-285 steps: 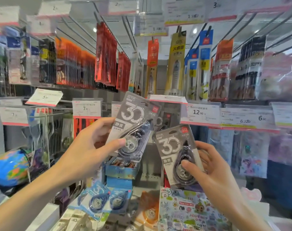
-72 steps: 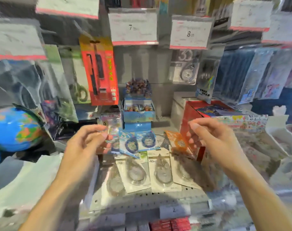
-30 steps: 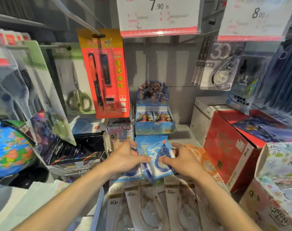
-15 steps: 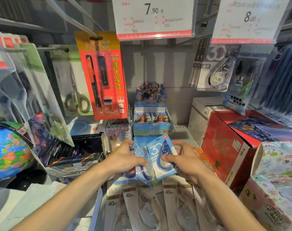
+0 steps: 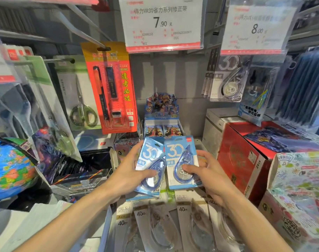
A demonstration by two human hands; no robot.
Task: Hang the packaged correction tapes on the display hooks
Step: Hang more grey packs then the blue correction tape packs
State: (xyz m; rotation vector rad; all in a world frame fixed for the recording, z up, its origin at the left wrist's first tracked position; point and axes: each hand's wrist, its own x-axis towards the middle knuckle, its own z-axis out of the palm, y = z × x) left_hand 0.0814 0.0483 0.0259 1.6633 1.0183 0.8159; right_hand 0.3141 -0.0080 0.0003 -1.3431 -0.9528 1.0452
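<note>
My left hand (image 5: 127, 171) grips a blue packaged correction tape (image 5: 150, 162), tilted a little to the right. Beside it, my right hand (image 5: 207, 171) holds a second blue packaged correction tape (image 5: 178, 157) upright, thumb on its blister. Both packs are raised just above the shelf, side by side. Grey packs of correction tape (image 5: 226, 79) hang on a display hook at the upper right, under the 8.00 price tag (image 5: 255, 26). The hook behind the 7.90 price tag (image 5: 162, 22) is hidden.
White 40m correction tape packs (image 5: 184, 220) lie flat on the shelf below my hands. A red carton (image 5: 240, 160) stands right, a card box (image 5: 161, 120) behind, an orange pen pack (image 5: 109, 88) and scissors (image 5: 82, 99) hang left, and a globe (image 5: 9, 166) sits far left.
Both hands have lifted the two blue packs off the shelf pile and turned them upright, face toward me. Earlier, the grey packs I held went onto the upper right hook.
</note>
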